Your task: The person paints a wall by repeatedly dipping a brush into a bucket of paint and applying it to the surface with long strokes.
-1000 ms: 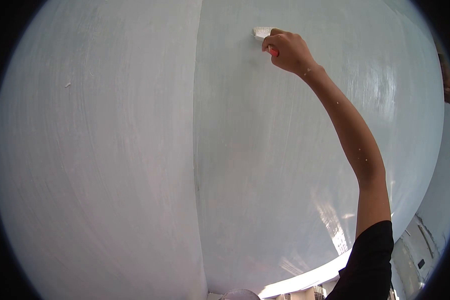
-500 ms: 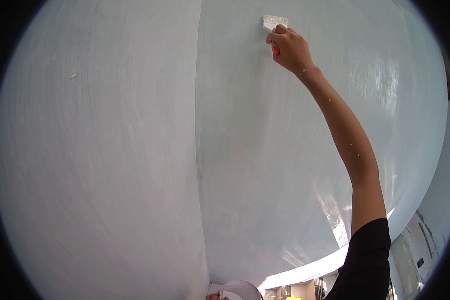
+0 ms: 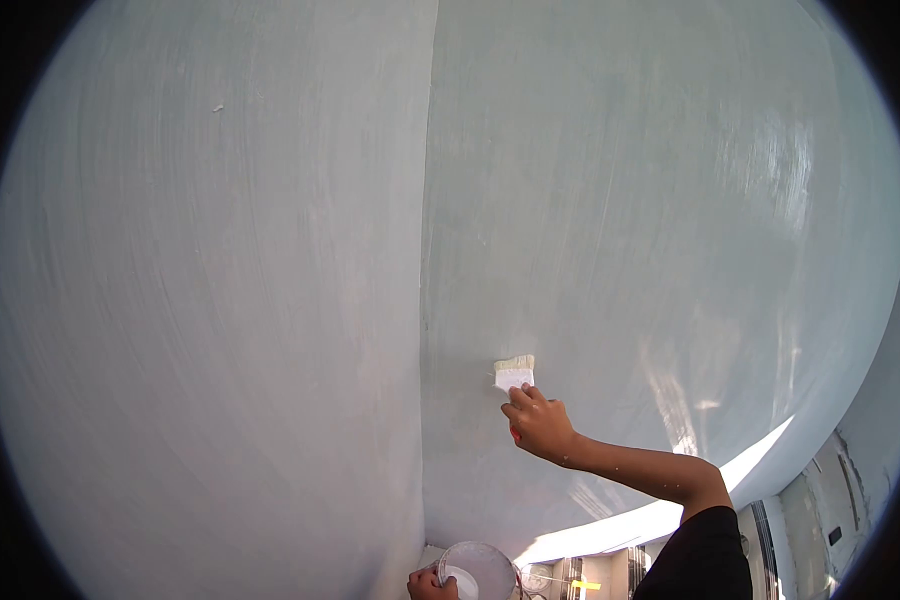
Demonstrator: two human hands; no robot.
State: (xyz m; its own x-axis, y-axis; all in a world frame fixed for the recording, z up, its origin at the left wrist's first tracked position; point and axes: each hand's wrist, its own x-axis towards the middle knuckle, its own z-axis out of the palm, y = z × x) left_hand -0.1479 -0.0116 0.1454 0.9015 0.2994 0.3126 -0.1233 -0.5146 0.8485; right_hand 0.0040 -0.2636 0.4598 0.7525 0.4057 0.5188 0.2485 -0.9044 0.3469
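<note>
My right hand (image 3: 542,425) is closed round the handle of a flat paintbrush (image 3: 514,374), with a bit of red handle showing below the fingers. The pale bristles point up against the grey-green wall (image 3: 590,240), right of the corner line. At the bottom edge, my left hand (image 3: 432,585) grips the left side of a round bucket (image 3: 485,570), its fingers over the rim. Some whitish paint shows inside the bucket.
Another pale wall (image 3: 220,300) fills the left side and meets the first at a vertical corner. A bright strip of sunlight (image 3: 610,532) crosses the lower right. Beyond it are a yellow object (image 3: 585,585) and a rough wall section (image 3: 815,510).
My right hand has come far down the wall with the brush, and the elbow is now bent. The view has shifted slightly, and more of my left hand and the bucket shows.
</note>
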